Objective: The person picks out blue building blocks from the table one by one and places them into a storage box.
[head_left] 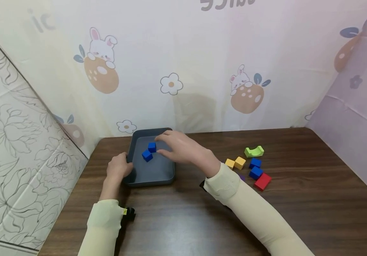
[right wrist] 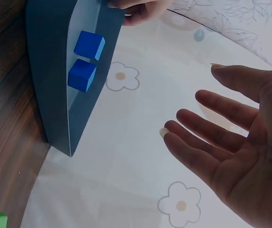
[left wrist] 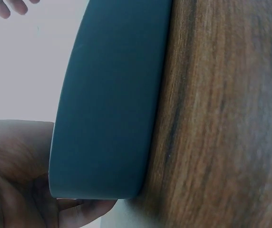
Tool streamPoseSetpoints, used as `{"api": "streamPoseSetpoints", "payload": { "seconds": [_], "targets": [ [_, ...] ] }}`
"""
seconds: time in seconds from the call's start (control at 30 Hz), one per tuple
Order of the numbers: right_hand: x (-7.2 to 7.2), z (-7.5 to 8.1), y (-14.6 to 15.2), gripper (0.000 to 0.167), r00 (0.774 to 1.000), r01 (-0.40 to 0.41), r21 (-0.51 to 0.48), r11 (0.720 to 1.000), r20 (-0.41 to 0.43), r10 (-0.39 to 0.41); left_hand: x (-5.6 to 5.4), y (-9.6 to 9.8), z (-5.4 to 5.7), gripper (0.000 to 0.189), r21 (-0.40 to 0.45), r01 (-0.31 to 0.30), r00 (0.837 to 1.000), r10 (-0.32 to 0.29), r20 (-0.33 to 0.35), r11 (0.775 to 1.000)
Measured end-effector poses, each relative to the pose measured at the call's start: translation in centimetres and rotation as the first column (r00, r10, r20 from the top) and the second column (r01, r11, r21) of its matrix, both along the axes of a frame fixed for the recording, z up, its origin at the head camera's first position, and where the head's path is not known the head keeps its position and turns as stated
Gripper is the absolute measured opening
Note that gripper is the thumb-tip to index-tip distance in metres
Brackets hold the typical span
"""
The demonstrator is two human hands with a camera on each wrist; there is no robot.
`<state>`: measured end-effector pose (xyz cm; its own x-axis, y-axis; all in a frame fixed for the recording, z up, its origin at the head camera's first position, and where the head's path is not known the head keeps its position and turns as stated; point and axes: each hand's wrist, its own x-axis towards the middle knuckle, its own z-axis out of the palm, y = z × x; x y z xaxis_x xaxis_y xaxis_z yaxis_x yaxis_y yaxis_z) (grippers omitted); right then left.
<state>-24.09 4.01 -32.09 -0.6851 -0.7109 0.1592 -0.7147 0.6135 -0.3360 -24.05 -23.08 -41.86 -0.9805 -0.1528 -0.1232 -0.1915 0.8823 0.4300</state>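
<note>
A dark grey tray (head_left: pixel 152 175) lies on the table's left part, holding two blue cubes (head_left: pixel 147 155) close together. My left hand (head_left: pixel 118 167) grips the tray's left side, the thumb at the rim; in the left wrist view its fingers (left wrist: pixel 86 213) curl around the far side of the tray wall (left wrist: pixel 110 99). Above the tray's right side hovers my right hand (head_left: pixel 183 147), its fingers spread and nothing between them. In the right wrist view that hand (right wrist: pixel 236 137) is apart from the tray (right wrist: pixel 50 71) and its blue cubes (right wrist: pixel 82 75).
Right of the tray lie two yellow cubes (head_left: pixel 240 163), two blue cubes (head_left: pixel 255 172), a red block (head_left: pixel 262 181) and a light green curved block (head_left: pixel 254 152). A purple piece (head_left: pixel 241 177) is partly hidden by the right sleeve. A patterned curtain (head_left: pixel 202 71) hangs behind the table.
</note>
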Motion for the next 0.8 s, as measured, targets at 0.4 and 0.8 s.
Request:
{"api": "streamPoseSetpoints", "payload": {
  "seconds": [0.4, 0.8],
  "targets": [
    [1.0, -1.1, 2.0, 0.038, 0.999, 0.028, -0.045, 0.999, -0.031, -0.029, 0.0, 0.0, -0.3, 0.048, -0.017, 0.005, 1.0, -0.005, -0.002, 1.0],
    [1.2, -1.4, 3.4, 0.034, 0.996, 0.007, -0.091, 0.996, -0.083, -0.015, 0.0, 0.2, -0.1, 0.049, -0.02, 0.0, 1.0, 0.0, -0.001, 1.0]
  ]
}}
